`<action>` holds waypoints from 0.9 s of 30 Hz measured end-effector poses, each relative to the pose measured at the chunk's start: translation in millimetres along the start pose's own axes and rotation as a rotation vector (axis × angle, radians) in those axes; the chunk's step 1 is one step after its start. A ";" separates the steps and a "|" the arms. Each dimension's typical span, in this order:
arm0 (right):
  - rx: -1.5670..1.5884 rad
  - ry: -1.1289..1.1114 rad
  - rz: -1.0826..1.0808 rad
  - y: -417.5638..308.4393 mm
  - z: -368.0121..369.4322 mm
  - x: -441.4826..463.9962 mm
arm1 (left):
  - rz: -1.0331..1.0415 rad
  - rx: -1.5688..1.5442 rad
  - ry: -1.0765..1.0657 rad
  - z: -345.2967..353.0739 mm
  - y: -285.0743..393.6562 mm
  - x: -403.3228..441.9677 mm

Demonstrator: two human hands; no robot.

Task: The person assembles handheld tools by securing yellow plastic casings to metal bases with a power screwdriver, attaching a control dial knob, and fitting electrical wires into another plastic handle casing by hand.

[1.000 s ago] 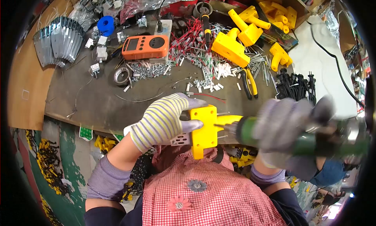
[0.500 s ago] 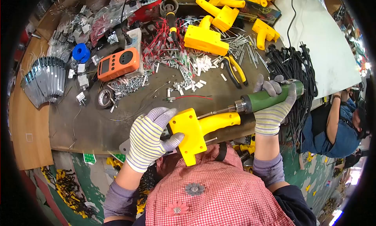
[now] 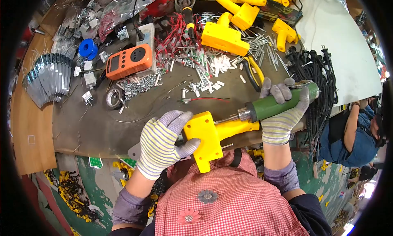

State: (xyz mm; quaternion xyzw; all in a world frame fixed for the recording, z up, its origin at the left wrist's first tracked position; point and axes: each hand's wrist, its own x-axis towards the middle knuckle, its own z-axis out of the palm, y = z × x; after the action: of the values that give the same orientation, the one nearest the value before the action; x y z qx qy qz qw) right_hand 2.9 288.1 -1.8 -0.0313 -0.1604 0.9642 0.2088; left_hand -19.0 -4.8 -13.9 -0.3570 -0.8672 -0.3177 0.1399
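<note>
In my gloved left hand (image 3: 163, 142) is a yellow plastic tool housing (image 3: 206, 141) with a stubby handle, pinched at its left side by thumb and fingers. A long screw (image 3: 227, 146) sticks out of its right side, below the handle. My right hand (image 3: 283, 113), gloved too, wraps round a green electric screwdriver (image 3: 273, 105). The driver's thin bit points left, and its tip is at the housing's upper right edge. Whether the tip sits on a screw there I cannot tell.
Pliers (image 3: 254, 72), more yellow housings (image 3: 224, 36), loose screws and red wires lie across the bench. An orange meter (image 3: 129, 62) is at left, black cables (image 3: 313, 80) at right. Another person in blue (image 3: 348, 133) is at far right.
The whole view has shifted slightly, with bench items lying further right. The driver has come closer to the housing, and less of its bit shows between them.
</note>
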 end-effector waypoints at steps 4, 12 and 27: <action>0.067 -0.017 0.055 5.6 2.3 -4.2 | -0.009 0.022 -0.011 -0.1 1.4 -0.4; 0.062 -0.066 0.027 -2.2 -4.0 -2.4 | -0.257 0.114 0.374 -14.6 -32.7 -5.9; 0.066 -0.122 -0.050 -21.0 -12.3 -1.1 | -0.261 0.378 0.155 -10.1 0.9 -24.6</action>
State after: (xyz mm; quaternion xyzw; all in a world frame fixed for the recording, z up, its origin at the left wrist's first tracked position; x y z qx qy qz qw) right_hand 13.7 309.3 -6.7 0.0383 -0.1419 0.9636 0.2233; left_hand -0.8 -23.9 -17.3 -0.1841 -0.9366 -0.1918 0.2283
